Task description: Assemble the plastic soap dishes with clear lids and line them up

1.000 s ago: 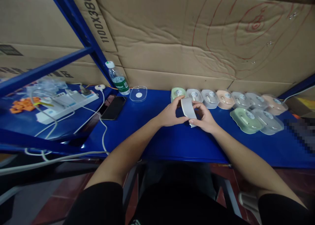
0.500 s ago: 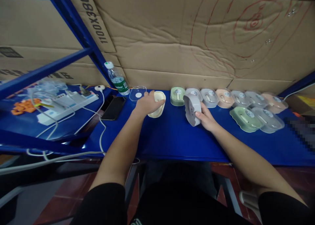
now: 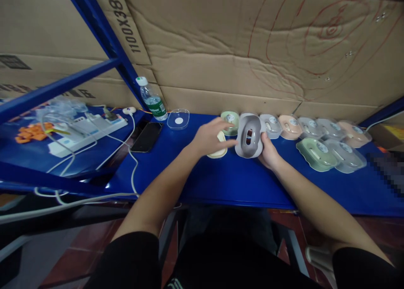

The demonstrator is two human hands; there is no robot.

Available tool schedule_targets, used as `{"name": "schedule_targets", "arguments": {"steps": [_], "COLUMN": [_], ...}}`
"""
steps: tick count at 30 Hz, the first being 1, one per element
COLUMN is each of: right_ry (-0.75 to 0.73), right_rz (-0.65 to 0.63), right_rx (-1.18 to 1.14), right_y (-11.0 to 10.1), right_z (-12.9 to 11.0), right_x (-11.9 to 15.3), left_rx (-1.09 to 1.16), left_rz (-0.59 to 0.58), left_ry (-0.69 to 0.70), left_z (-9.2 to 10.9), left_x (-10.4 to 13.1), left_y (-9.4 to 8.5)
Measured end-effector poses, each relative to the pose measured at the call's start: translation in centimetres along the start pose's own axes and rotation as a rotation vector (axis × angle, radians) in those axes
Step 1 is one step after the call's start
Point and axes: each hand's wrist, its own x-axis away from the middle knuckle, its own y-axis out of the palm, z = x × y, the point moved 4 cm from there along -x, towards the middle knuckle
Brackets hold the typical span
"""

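My left hand [image 3: 210, 138] holds a cream shallow oval dish [image 3: 218, 153], which partly shows under and between the thumb and fingers. The thumb and forefinger reach rightward towards a grey box [image 3: 241, 138]. My right hand [image 3: 269, 153] grips that grey box from its right side, raised above the table. The box's hollow inside faces me, with a wavy rim and a dark oblong slot in its bottom. Behind my left fingers stands a green box with a clear lid [image 3: 232, 119]. A loose clear lid with a white round label [image 3: 178, 120] lies to the left.
Several lidded boxes in grey, peach [image 3: 289, 128] and green [image 3: 316, 155] line the back and right of the blue table [image 3: 233, 185]. Left are a water bottle [image 3: 154, 105], a phone [image 3: 147, 137], a power strip [image 3: 88, 133] with cables, and orange pieces [image 3: 34, 133].
My left hand has moved right with the cream dish, closer to the grey box. My right hand has turned the grey box so its hollow inside faces me.
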Motion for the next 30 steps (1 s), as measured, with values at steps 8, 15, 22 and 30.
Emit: {"name": "schedule_targets", "arguments": {"steps": [8,15,22,30], "right_ry": [-0.015,-0.366,-0.503,-0.572], "right_rz": [-0.171,-0.445,-0.653,-0.557], "right_rx": [0.09,0.744,1.166,1.392], "right_y": [1.5,3.3,7.6,10.2], "right_z": [-0.3,-2.1,-1.7,-1.2], "right_x": [0.6,2.1,2.5,-1.7], "left_rx": [-0.193,-0.238,-0.225,-0.172], "left_rz": [-0.196,0.049,-0.015,-0.34], "left_ry": [0.326,0.063,-0.183,-0.266], "left_z": [4.3,0.0,-7.4,-10.2], "left_x": [1.2,0.1,0.9,1.4], "left_y": [3.3,-4.3,-7.5,-4.1]}}
